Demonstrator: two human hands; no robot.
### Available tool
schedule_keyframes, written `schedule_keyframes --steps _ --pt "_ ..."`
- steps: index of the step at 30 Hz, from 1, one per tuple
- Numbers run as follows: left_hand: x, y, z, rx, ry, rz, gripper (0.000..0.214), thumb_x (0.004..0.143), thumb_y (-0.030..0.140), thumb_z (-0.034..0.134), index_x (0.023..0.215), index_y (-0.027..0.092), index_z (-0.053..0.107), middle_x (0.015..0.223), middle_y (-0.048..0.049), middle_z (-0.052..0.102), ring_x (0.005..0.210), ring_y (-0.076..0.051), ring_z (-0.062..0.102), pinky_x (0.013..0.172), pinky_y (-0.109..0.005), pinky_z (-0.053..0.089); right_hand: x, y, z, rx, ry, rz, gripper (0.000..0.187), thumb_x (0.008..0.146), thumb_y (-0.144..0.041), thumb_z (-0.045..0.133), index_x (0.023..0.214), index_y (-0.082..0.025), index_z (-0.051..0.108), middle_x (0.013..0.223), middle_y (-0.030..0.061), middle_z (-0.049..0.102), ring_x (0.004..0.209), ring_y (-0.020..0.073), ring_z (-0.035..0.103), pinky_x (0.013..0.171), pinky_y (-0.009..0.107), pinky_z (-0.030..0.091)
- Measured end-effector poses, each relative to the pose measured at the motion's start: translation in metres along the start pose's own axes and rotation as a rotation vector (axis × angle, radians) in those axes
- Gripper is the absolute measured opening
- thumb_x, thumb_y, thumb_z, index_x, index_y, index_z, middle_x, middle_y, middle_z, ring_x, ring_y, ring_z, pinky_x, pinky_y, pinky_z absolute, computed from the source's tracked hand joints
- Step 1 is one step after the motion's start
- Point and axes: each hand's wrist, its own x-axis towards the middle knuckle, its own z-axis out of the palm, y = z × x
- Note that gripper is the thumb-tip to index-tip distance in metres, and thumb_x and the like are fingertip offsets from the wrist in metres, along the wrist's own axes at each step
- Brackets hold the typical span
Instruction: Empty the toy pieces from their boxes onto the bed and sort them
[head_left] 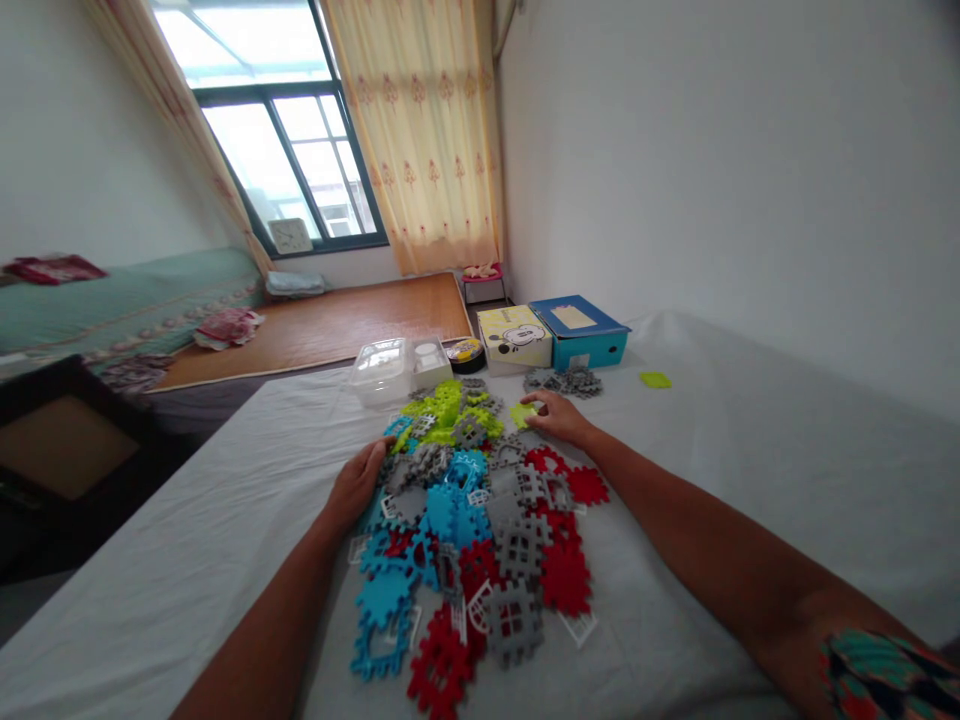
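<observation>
A heap of interlocking plastic building pieces with notched edges lies before me. My right hand (pixel 555 414) pinches a lime green building piece (pixel 522 415) at the heap's far right side. At the left edge of the heap rests my left hand (pixel 360 482), fingers stretched out against the pieces and no piece clearly held. Lime green pieces (pixel 444 408) are piled at the far end. Blue pieces (pixel 441 510) fill the middle and near left, with grey window pieces (pixel 520 545) and red pieces (pixel 565 578) on the right. Small white lattice parts (pixel 480 606) lie among them.
Behind the heap stand a clear plastic box (pixel 381 370), a white box (pixel 430 364), a round black tin (pixel 466 356), a yellow-and-white box (pixel 514 338) and a blue box (pixel 589 348). Grey pieces (pixel 574 382) and one lime piece (pixel 656 380) lie at the right.
</observation>
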Motion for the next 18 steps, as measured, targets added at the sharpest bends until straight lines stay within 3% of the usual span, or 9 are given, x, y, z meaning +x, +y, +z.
schedule_keyframes --steps 5,12,15,18 --pt "0.0 -0.004 0.0 0.021 0.0 0.006 0.067 0.088 0.065 0.032 0.121 0.015 0.063 0.126 -0.0089 0.064 0.122 -0.026 0.055 0.109 -0.04 0.037 0.0 0.006 -0.008 -0.088 -0.034 0.06 0.037 0.071 -0.018 0.071 0.108 -0.016 0.068 0.1 0.0059 0.069 0.073 0.0147 0.061 0.075 0.029 0.049" --pt "0.001 -0.003 0.001 0.032 0.013 0.02 0.068 0.088 0.064 0.031 0.121 0.014 0.063 0.125 -0.0099 0.065 0.121 -0.026 0.056 0.108 -0.041 0.038 -0.003 0.009 -0.006 -0.084 -0.116 0.036 0.05 0.068 -0.026 0.078 0.116 -0.016 0.066 0.098 0.0073 0.071 0.084 0.0195 0.065 0.079 0.03 0.049" --pt "0.001 -0.003 0.0 0.027 0.01 0.017 0.068 0.088 0.064 0.031 0.121 0.013 0.063 0.125 -0.0101 0.065 0.121 -0.026 0.056 0.108 -0.041 0.038 0.0 0.009 -0.008 -0.09 -0.087 0.007 0.048 0.068 -0.026 0.078 0.114 -0.017 0.066 0.106 0.0078 0.07 0.086 0.0196 0.066 0.08 0.031 0.05" --pt "0.002 -0.005 0.0 0.035 0.004 0.012 0.067 0.088 0.065 0.032 0.12 0.015 0.063 0.125 -0.0096 0.065 0.12 -0.026 0.056 0.108 -0.041 0.038 0.01 0.019 -0.03 -0.104 0.028 -0.02 0.049 0.069 -0.028 0.077 0.115 -0.018 0.064 0.113 0.0082 0.068 0.092 0.0202 0.065 0.085 0.033 0.05"
